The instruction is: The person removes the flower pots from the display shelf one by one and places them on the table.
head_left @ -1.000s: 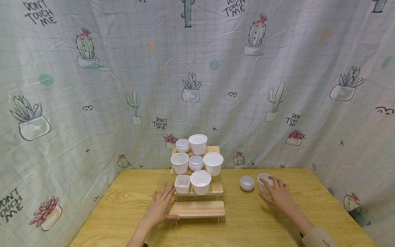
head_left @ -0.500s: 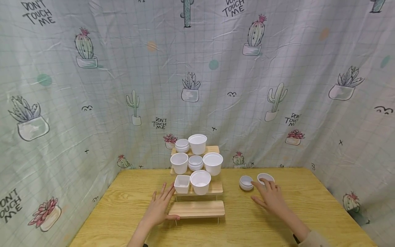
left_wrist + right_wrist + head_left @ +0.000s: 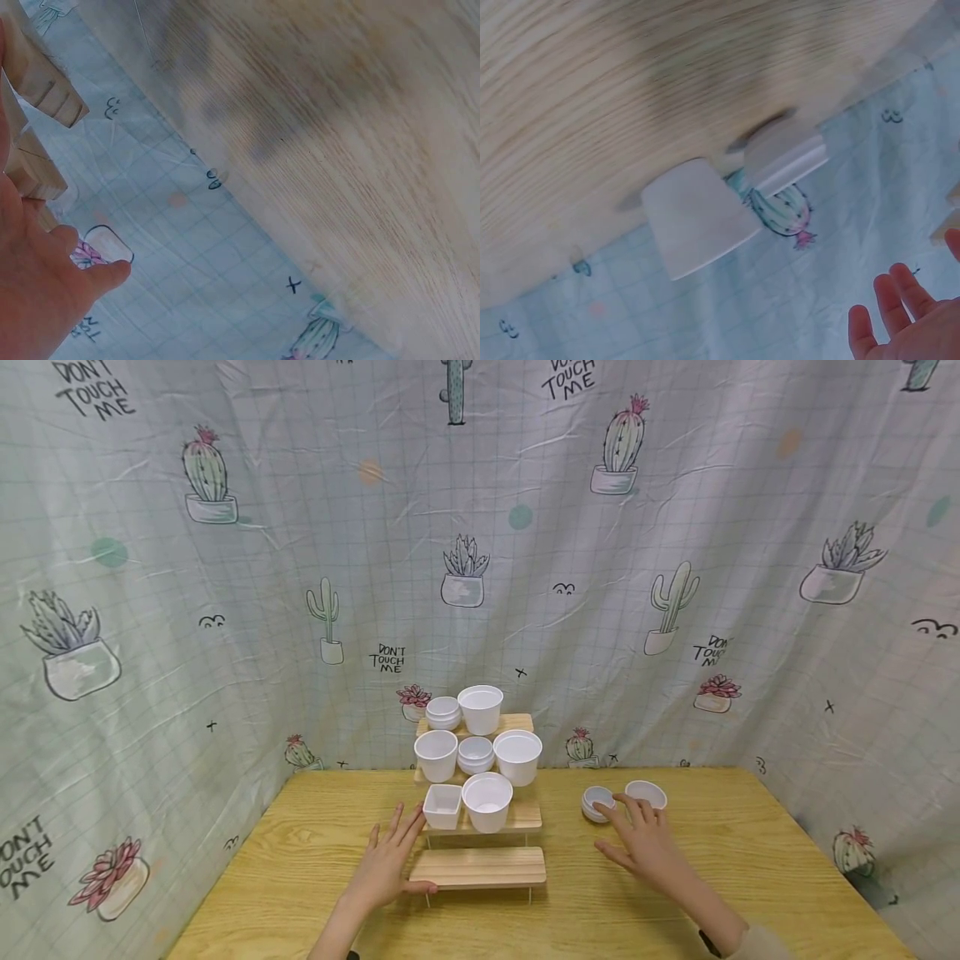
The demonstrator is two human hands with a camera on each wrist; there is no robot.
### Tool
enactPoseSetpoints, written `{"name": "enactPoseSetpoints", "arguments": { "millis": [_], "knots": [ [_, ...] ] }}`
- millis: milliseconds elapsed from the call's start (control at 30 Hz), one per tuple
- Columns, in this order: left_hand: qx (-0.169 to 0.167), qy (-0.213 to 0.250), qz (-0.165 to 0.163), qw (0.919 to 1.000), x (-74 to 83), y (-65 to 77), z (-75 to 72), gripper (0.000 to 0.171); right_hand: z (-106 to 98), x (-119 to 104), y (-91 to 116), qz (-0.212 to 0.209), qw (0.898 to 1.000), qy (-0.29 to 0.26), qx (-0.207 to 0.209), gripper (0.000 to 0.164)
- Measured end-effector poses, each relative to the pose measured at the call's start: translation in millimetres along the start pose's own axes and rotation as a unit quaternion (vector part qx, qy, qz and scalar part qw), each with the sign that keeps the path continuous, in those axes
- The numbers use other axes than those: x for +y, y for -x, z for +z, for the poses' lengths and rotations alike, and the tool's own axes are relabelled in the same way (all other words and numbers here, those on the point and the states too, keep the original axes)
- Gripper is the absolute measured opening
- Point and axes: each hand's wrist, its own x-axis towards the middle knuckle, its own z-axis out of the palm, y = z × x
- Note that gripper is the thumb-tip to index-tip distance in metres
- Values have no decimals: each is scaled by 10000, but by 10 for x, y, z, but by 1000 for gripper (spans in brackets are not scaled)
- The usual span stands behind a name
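Left hand [image 3: 386, 864] is nearest, at the left end of the four-step wooden stand [image 3: 531, 817]: fingers straight and spread, gripping nothing. Thumb lies at the front-left corner of the bottom board [image 3: 480, 867]; fingertips sit by the square pot [image 3: 442, 810] on the next step up, contact can't be told. Risk: a sideways push there could shift the thin-legged stand, or knock the square pot into the wide pot [image 3: 487, 806] just beside it.

Right hand [image 3: 641, 845] is right of the stand, fingers loosely spread, no hold on anything. In the head view its fingertips overlap the low ribbed pot [image 3: 597, 796], upright toward the far edge of the desk [image 3: 577, 902]. The right wrist view shows fingers clear of it, so touch is doubtful. Thumb stands off in front; pressing the rim with fingers alone would probably skid or tip it. Loose cup [image 3: 646, 793] is just right of it, lower part behind the hand in the head view; knuckles could clip it.

Farther back, three pots [image 3: 517, 760] crowd the second step from the top; one bump likely travels along. Top step carries two more [image 3: 481, 714]. Pots hide most board surface, so base-to-edge margin can't be judged. Left wrist view is hazy: board ends, no pots to make out. Patterned curtain [image 3: 360, 543] hangs behind the far edge.
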Motion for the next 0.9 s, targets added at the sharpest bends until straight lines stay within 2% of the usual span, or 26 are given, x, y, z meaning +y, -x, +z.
{"name": "enactPoseSetpoints", "arguments": {
  "millis": [400,700,900],
  "knots": [
    [94,-18,42,9999,-7,2,10,110,-90,-329,-164,-436,9987,-231,107,55],
    [-358,80,-203,9991,1,-16,-28,110,-125,-601,-325,-596,9972,-438,97,59],
    [-401,118,-239,9988,6,-20,-36,110,-157,-758,-436,-794,9948,-618,158,56]
  ]
}}
